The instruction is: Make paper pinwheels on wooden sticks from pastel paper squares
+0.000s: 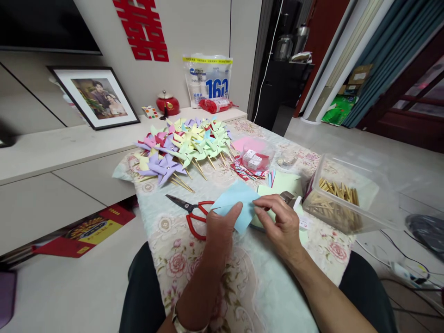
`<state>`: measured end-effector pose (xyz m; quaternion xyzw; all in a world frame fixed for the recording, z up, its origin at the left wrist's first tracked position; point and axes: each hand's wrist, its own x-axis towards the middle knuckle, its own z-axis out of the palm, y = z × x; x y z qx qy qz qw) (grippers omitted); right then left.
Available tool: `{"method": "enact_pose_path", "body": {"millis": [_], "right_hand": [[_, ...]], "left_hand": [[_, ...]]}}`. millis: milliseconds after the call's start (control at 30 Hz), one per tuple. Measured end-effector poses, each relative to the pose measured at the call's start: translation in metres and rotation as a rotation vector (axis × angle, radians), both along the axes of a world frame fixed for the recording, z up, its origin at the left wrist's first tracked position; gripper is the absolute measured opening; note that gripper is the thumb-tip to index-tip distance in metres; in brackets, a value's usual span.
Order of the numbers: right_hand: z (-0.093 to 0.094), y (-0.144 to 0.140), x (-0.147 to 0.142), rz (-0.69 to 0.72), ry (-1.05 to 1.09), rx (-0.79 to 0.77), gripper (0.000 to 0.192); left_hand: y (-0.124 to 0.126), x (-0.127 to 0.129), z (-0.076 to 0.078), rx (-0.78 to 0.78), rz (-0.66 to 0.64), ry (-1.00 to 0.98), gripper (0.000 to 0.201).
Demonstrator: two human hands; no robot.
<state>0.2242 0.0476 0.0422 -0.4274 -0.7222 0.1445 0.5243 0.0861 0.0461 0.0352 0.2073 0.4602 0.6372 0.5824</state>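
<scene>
Blue paper (239, 203) pinched between left hand (218, 229) and right hand (280, 226)

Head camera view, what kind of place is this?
Likely a home living room: a framed photo leans on a low cabinet, and a floral-clothed table holds paper pinwheels and red scissors.

A large red paper-cut double-happiness character (142, 28) hangs on the pale wall, above and to the right of the framed photograph (98, 96). Further right of that frame, on the same low sideboard, a clear plastic bag (207, 79) carries the blue numerals "160" on its front, with smaller blue print at its upper left and a yellow printed strip along its top, both too small to read. Below the frame, on the floor, a red and yellow package (90, 230) bears printing that cannot be made out.
</scene>
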Motion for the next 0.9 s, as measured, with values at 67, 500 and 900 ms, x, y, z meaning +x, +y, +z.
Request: {"method": "enact_pose_path", "body": {"millis": [67,500,900], "right_hand": [[-0.001,0.001,0.003,-0.057,0.157,-0.061,0.012],[-0.011,0.010,0.009,0.159,0.616,-0.489,0.032],[-0.001,0.005,0.002,0.258,0.555,-0.704,0.027]], "left_hand": [[0.001,-0.002,0.001,-0.024,0.029,0.008,0.031],[-0.003,-0.006,0.012,0.032,-0.053,-0.133,0.034],[-0.004,-0.004,0.007,0.035,-0.031,0.026,0.027]]}}
